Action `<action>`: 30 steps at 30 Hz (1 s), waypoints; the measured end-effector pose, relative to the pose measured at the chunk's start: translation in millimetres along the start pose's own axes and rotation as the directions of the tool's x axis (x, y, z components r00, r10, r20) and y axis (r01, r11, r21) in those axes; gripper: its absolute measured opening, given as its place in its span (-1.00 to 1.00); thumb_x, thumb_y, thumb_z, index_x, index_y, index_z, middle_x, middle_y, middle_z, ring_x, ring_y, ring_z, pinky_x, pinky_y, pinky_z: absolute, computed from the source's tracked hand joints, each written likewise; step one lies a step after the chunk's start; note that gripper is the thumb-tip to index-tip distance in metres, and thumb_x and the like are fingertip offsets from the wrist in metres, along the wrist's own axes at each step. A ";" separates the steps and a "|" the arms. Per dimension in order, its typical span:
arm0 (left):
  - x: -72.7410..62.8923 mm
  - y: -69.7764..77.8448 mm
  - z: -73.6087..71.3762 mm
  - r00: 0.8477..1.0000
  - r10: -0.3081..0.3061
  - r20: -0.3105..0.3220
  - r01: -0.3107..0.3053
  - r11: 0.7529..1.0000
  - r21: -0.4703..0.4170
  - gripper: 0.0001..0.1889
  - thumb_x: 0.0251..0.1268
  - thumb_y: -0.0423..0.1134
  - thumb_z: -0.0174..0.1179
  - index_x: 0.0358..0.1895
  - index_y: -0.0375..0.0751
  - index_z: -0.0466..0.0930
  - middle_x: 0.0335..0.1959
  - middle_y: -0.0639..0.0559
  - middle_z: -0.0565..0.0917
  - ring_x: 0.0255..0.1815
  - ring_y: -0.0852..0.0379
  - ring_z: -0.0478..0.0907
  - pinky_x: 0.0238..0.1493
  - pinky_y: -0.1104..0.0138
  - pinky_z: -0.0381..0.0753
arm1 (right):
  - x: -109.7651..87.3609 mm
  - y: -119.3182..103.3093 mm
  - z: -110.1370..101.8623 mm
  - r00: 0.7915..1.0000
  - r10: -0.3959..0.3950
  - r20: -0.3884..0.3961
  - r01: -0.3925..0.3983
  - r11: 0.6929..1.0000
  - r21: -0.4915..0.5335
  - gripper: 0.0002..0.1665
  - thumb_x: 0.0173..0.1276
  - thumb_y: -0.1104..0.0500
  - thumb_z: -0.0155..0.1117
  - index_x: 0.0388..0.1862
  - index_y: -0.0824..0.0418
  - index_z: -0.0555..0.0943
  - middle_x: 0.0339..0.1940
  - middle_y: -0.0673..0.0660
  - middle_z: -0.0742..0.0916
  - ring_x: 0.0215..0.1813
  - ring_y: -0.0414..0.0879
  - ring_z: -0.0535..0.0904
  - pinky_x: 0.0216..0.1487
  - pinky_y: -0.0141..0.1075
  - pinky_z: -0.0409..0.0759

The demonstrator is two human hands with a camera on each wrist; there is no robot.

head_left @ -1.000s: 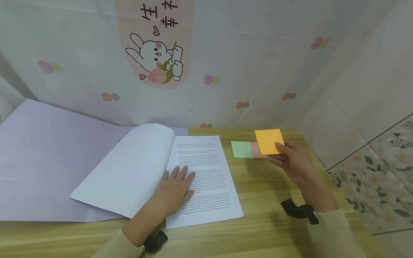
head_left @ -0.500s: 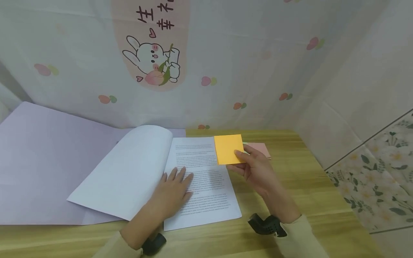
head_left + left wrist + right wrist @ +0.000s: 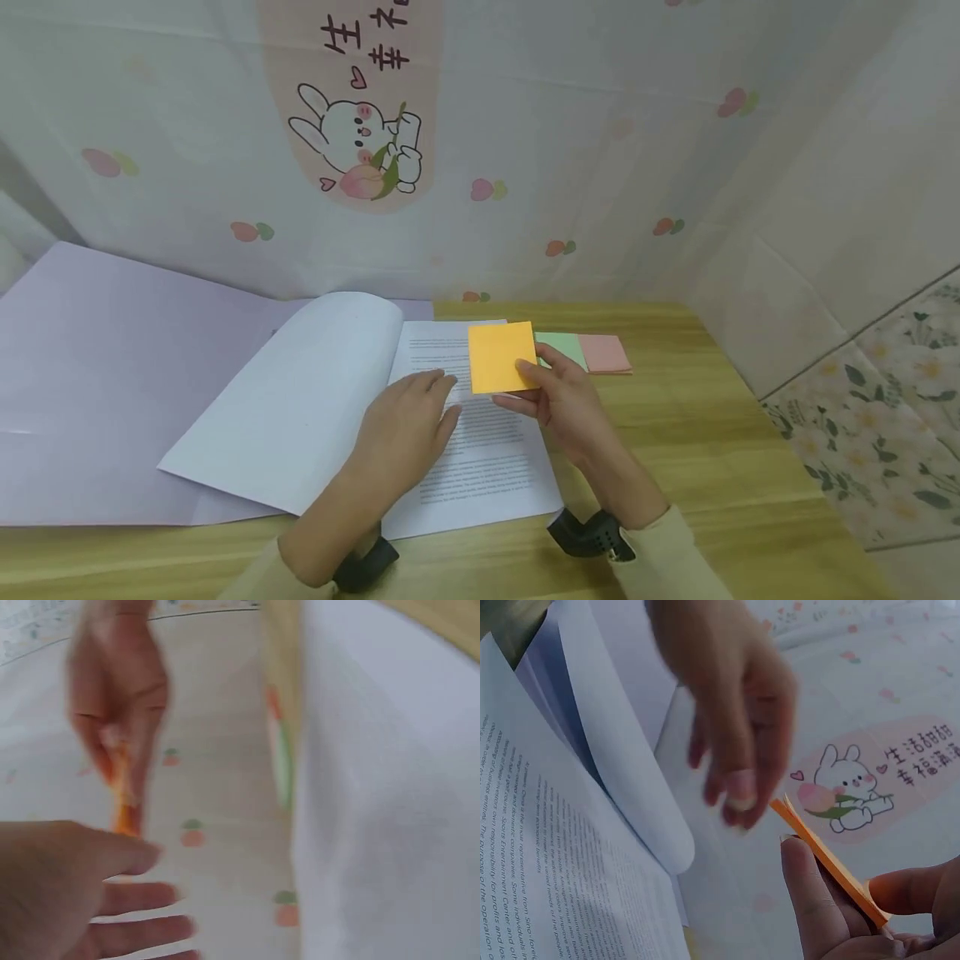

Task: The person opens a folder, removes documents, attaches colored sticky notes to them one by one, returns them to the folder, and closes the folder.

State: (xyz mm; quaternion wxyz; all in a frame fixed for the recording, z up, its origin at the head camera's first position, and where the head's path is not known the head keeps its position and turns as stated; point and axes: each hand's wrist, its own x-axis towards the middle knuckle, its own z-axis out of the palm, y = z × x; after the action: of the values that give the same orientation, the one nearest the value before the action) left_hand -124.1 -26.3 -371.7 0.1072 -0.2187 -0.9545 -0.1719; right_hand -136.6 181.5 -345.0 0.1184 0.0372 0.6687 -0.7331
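At the left, one lilac folder [image 3: 112, 383] lies spread on the wooden table [image 3: 712, 467], and one blank-looking white page [image 3: 292, 425] curls over it. On the far side hangs one pale cloth [image 3: 615, 142] with one printed rabbit [image 3: 356, 137]; in the right wrist view its writing reads 生活甜甜 above 幸福满, the next character cut by the edge. Right of the curled page, one left hand [image 3: 401, 429] is held over the one visible page of print [image 3: 480, 479], its fingers spread and loosely straight, holding nothing, with the tips near the orange pad but apart from it in the head view. The print is in English and mostly too small to read; in the right wrist view "Some individuals" can be made out. Farther right, the one orange pad [image 3: 498, 354] is above the printed page's far right part, pinched between the thumb and fingers of the one right hand [image 3: 573, 408]; its sheets cannot be counted. Beyond that hand, two pads lie side by side on the table: one green pad [image 3: 562, 343], partly hidden, then one pink pad [image 3: 603, 354]. Two black devices are worn, one on each wrist. At the far right stands a floral-patterned wall [image 3: 885, 442].
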 end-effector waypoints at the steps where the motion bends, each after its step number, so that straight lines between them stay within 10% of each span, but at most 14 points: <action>1: 1.8 2.6 -4.5 0.997 0.007 -0.073 -0.008 1.000 -0.012 -0.60 0.34 -0.11 0.34 0.16 -0.21 0.65 0.16 -0.12 0.72 0.21 -0.09 0.66 0.21 0.08 0.68 | -0.2 0.9 0.4 1.000 0.001 -0.003 -0.001 1.000 -0.002 -0.49 0.63 0.24 -0.07 0.50 0.26 0.27 0.23 0.24 0.64 0.00 -0.08 0.80 0.02 -0.22 0.75; 6: 13.5 13.5 -17.9 0.960 0.099 -0.263 -0.118 0.991 -0.057 -0.49 0.20 -0.07 0.46 0.18 -0.19 0.62 0.20 -0.08 0.67 0.24 -0.05 0.62 0.26 0.14 0.66 | -0.6 4.1 0.4 1.000 -0.020 0.022 0.021 0.999 -0.038 -0.49 0.64 0.23 -0.10 0.51 0.24 0.27 0.30 0.33 0.59 0.01 -0.09 0.79 0.06 -0.21 0.74; 15: 27.1 19.6 -8.3 0.985 0.113 -0.132 -0.127 0.987 -0.103 -0.02 -0.03 0.19 0.55 0.48 -0.08 0.35 0.46 -0.06 0.46 0.43 -0.06 0.48 0.40 0.12 0.54 | -5.6 13.3 3.5 0.996 -0.013 0.083 0.023 0.994 -0.110 -0.50 0.64 0.16 -0.08 0.49 0.22 0.29 -0.03 0.12 0.73 -0.19 -0.16 0.75 -0.04 -0.40 0.74; 23: 29.4 10.0 -9.3 0.980 0.148 -0.129 -0.166 0.977 -0.134 -0.08 0.06 0.09 0.53 0.48 -0.14 0.35 0.35 -0.04 0.57 0.33 -0.01 0.55 0.28 0.15 0.64 | -3.2 11.3 7.9 0.993 -0.032 0.113 0.043 0.994 -0.097 -0.51 0.64 0.19 -0.08 0.47 0.26 0.29 0.13 0.33 0.70 -0.11 -0.16 0.79 0.05 -0.26 0.75; 30: 31.8 6.5 -11.0 0.985 0.139 -0.103 -0.157 0.969 -0.189 -0.17 0.17 0.08 0.46 0.47 -0.11 0.36 0.40 -0.02 0.52 0.34 -0.01 0.52 0.27 0.15 0.65 | -0.1 8.9 4.5 0.985 -0.035 0.170 0.030 0.999 0.029 -0.40 0.69 -0.06 -0.21 0.50 0.26 0.29 0.06 0.14 0.69 -0.13 -0.16 0.79 0.08 -0.18 0.74</action>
State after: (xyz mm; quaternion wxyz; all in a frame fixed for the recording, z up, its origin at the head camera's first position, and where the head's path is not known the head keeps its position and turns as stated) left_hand -147.8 -12.8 -350.8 0.1402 -0.2909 -0.9081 -0.2666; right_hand -134.0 176.3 -353.1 0.1627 -0.0351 0.6470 -0.7441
